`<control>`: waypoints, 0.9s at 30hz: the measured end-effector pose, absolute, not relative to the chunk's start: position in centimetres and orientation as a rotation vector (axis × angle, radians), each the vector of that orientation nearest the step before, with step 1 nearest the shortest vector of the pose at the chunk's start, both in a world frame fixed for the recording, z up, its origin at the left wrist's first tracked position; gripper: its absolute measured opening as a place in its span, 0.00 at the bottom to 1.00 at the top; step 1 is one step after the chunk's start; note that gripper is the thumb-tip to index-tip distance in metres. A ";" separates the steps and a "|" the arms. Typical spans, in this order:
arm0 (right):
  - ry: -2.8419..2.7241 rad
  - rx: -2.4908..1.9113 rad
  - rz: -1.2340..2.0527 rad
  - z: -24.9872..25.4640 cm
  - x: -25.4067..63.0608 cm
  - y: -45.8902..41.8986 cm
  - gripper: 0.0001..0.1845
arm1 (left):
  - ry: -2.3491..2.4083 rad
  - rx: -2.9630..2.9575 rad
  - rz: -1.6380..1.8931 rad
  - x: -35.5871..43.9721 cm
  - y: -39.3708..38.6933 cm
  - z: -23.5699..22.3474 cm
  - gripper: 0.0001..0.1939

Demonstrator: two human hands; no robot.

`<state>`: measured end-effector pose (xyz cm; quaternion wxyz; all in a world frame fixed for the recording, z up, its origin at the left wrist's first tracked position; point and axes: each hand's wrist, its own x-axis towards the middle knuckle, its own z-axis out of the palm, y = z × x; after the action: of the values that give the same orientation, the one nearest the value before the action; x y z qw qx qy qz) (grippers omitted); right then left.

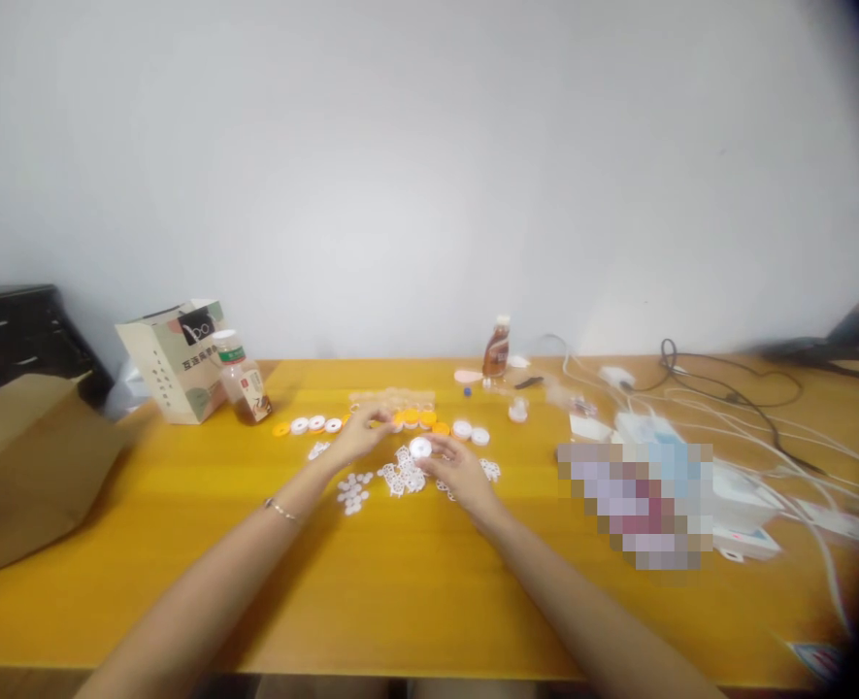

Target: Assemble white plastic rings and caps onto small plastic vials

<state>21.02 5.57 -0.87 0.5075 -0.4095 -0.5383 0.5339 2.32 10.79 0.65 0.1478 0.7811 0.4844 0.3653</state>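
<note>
In my right hand (462,471) is a small white round disc (420,448) with a hole or hub in its middle, pinched between thumb and fingers. My left hand (360,434) is closed in a pinch beside the row of orange discs (419,418); what its fingertips hold, if anything, is too small to make out. White ring-like discs (316,424) continue that row to the left, and more white discs (462,429) to the right. Below the hands lies a pile of white openwork pieces (402,476). Several small white round pieces (354,493) are scattered left of it.
A brown paper bag (36,466), a printed carton bag (174,374) and a jar (242,379) stand left. At the back is a brown bottle (497,349). Cables (749,417) and white boxes (745,539) crowd the right, beside a pixelated patch. A wall rises behind the table (356,602).
</note>
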 end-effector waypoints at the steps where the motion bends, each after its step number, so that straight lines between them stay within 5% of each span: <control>1: -1.294 -0.978 1.296 -0.9 20.9 5.6 0.22 | 1.260 2.050 1.075 2.0 10.0 0.8 0.08; 9: -1.367 -0.942 1.250 -0.7 20.4 5.1 0.19 | 0.740 1.158 1.164 1.3 5.6 -0.2 0.11; 27: -1.508 -0.937 1.167 -1.7 19.9 5.1 0.19 | 0.875 1.301 1.182 1.9 4.9 -0.8 0.19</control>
<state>19.91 5.07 -1.68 0.4869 -0.3851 -0.6200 0.4799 1.87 4.91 -0.75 0.5555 0.5507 0.3707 0.5007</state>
